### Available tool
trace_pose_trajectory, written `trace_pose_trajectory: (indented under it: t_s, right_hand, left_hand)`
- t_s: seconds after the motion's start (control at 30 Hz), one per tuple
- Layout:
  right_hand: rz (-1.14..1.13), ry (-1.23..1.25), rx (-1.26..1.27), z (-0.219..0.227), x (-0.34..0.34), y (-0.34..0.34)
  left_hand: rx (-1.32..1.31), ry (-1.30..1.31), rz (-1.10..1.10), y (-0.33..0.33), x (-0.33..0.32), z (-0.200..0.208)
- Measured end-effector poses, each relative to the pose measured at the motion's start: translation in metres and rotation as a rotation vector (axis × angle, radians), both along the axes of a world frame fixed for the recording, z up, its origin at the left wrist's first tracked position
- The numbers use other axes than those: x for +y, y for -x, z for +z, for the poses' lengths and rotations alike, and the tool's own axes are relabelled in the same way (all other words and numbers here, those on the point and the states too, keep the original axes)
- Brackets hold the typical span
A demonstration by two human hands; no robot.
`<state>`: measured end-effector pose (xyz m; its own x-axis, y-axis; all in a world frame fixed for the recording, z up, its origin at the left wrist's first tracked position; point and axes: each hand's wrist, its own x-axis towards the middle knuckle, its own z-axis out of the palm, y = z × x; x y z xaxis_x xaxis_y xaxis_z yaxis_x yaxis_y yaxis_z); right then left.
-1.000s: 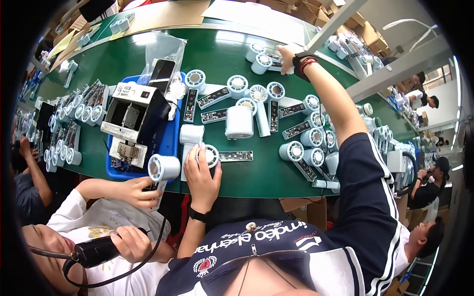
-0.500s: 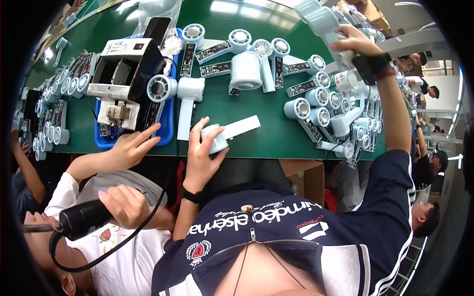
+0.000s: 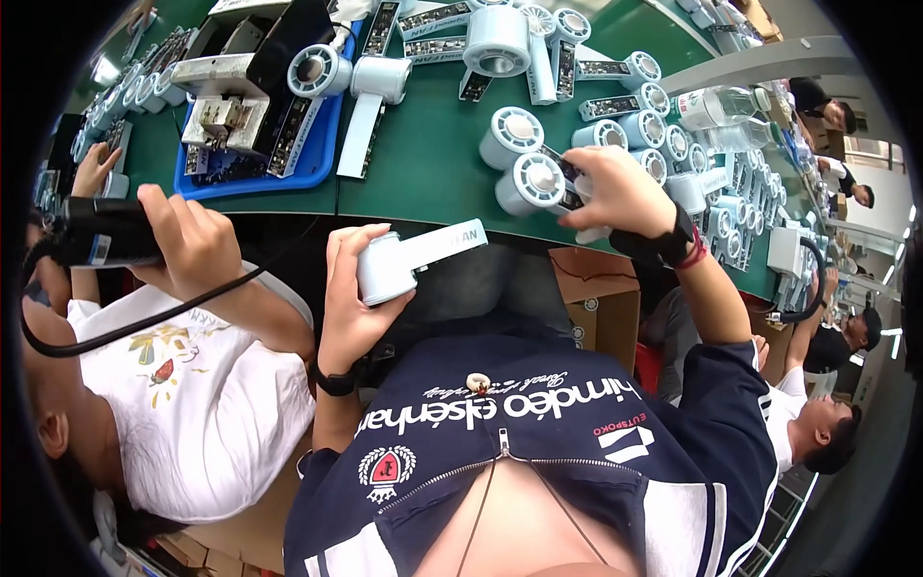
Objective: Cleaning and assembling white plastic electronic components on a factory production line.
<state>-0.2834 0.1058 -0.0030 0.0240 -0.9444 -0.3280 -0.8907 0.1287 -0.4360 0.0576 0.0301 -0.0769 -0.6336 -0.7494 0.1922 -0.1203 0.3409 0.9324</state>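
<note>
My left hand [image 3: 348, 293] is closed round the head of a light blue handheld fan [image 3: 380, 269], held just in front of the table edge. The fan's handle points to the right, its smooth pale side up. Over the front of the green table [image 3: 433, 178], my right hand [image 3: 620, 192] is closed on the handles of two more handheld fans. The round grilles of the farther fan [image 3: 511, 135] and the nearer fan [image 3: 532, 183] face up, side by side. Their handles show circuit boards where my fingers do not cover them.
Several light blue fans [image 3: 601, 135] crowd the table's right side, by clear plastic bottles [image 3: 721, 106]. A blue tray [image 3: 332, 144] holds a black-and-white device [image 3: 226, 115] at the left. Beside me a co-worker's hand [image 3: 187, 236] grips a black corded tool [image 3: 111, 231]. A cardboard box [image 3: 601, 288] stands below the edge.
My right hand has come down from the far upper right with the fans to the table's front. My left hand has drawn its fan nearer. The co-worker's tool has risen.
</note>
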Motion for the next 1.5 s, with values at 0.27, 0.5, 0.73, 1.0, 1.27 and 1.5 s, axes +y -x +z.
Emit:
trace_pose_trajectory:
  t_s: [0.27, 0.5, 0.73, 1.0, 1.27, 1.5]
  right_hand:
    - [-0.094, 0.224, 0.315, -0.001, -0.011, -0.016]
    - [-0.375, -0.073, -0.883, -0.013, 0.084, 0.007]
    - [-0.728, 0.629, -0.332, -0.041, 0.12, -0.017]
    - [-0.329, 0.766, -0.039, -0.11, 0.11, -0.047]
    - [-0.365, 0.793, -0.297, -0.108, 0.116, -0.038]
    - [-0.143, 0.776, -0.415, -0.103, 0.129, -0.024]
  left_hand:
    - [0.134, -0.08, -0.001, 0.04, 0.036, -0.009]
    - [0.14, 0.047, -0.042, 0.088, 0.057, -0.026]
    - [0.128, 0.081, -0.015, 0.106, 0.086, -0.034]
    - [0.086, 0.025, 0.06, 0.115, 0.111, -0.026]
    - [0.151, 0.394, -0.018, 0.119, 0.11, -0.033]
    - [0.237, 0.809, -0.217, 0.132, 0.113, -0.027]
